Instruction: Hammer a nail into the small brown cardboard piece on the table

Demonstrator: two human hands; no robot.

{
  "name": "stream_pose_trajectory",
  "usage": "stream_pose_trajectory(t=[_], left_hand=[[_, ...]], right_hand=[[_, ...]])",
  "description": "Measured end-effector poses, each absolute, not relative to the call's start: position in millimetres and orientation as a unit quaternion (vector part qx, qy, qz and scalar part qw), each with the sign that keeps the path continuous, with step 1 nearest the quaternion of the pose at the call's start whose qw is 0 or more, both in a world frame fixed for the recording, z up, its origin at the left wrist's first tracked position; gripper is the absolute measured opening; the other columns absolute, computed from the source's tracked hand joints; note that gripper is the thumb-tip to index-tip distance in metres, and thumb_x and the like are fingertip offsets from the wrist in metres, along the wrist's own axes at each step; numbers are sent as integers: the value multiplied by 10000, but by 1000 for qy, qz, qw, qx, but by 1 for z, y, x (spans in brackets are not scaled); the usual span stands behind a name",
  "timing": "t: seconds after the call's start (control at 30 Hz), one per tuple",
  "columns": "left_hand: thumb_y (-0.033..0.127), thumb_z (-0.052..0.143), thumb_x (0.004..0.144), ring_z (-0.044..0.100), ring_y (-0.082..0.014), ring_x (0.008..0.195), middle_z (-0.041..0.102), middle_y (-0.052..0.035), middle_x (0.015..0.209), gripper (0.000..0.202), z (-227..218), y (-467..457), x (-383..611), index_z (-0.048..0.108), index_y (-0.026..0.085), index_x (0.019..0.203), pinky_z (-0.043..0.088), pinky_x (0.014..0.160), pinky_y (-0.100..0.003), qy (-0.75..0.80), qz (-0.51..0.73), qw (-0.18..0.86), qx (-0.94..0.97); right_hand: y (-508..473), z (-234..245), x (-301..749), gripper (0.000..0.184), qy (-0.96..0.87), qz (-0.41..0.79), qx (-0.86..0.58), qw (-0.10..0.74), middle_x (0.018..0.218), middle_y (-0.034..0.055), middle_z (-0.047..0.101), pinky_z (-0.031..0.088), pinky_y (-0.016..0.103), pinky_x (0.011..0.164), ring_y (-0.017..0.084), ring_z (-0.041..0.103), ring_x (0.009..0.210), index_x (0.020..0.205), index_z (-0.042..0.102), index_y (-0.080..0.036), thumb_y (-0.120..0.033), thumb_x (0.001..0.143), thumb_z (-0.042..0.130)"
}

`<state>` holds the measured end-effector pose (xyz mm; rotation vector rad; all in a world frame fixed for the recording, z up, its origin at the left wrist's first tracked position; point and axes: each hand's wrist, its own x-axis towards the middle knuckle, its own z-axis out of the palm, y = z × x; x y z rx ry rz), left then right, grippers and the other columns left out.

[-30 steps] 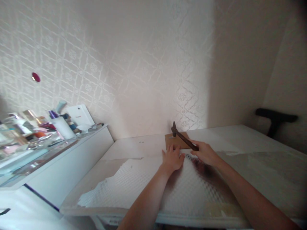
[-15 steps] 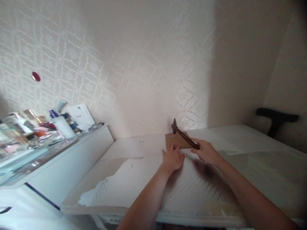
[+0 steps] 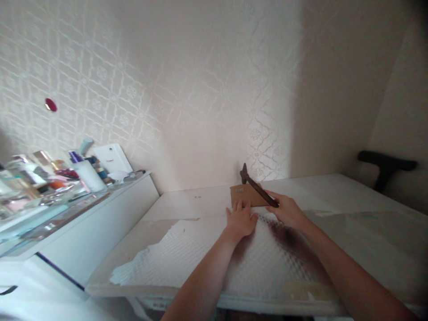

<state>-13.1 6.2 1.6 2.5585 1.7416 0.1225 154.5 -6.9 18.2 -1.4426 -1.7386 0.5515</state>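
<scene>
My right hand (image 3: 284, 208) is closed round the handle of a dark, worn hammer (image 3: 257, 188). The hammer's head is raised above a small brown board (image 3: 246, 196), which looks like cardboard or thin wood. Pale marks or small pieces show near the board's far left corner, too small to make out. My left hand (image 3: 240, 219) lies with fingers spread, its fingertips on the board's near edge. Under both wrists is a white quilted sheet (image 3: 187, 256) with a ragged left edge.
The sheet lies on a white table (image 3: 334, 191) against a patterned wall. To the left, a white dresser (image 3: 90, 223) carries crowded bottles, a white spray bottle (image 3: 88, 175) and a white box (image 3: 113, 159). A black T-shaped armrest (image 3: 386, 165) stands behind the table's right edge.
The hammer's head has risen very slightly, with my right hand still round the handle. My left hand and the board stay in place.
</scene>
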Motion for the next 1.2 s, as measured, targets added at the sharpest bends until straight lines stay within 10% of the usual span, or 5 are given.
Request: stream_pose_trajectory(t=[0.57,0.93,1.2], left_hand=[[522,130,863,124,-277,1295,212,-118,1411,573,0,7,-13,223,222,1343,194,963,-560,560,51,21,827],[485,182,871,352,-290,1176,492,-140,1194,511,11,6,-16,438,160,1173,120,981,-574,630,80,-35,771],[549,162,862,179,-247,1282,247,-63,1407,612,-1,6,-3,187,191,1358,203,1001,-473,450,92,-19,888]], right_hand=[[-4,15,160,596,-667,292,-566,387,442,-71,488,315,169,339,79,416,309,1268,447,-166,-159,674,495],[-7,19,156,598,-653,253,-582,414,406,-79,469,342,179,375,87,435,318,1271,443,-144,-178,677,505],[-4,13,157,561,-687,219,-559,410,365,-76,448,374,199,441,106,435,334,1245,480,-133,-196,688,491]])
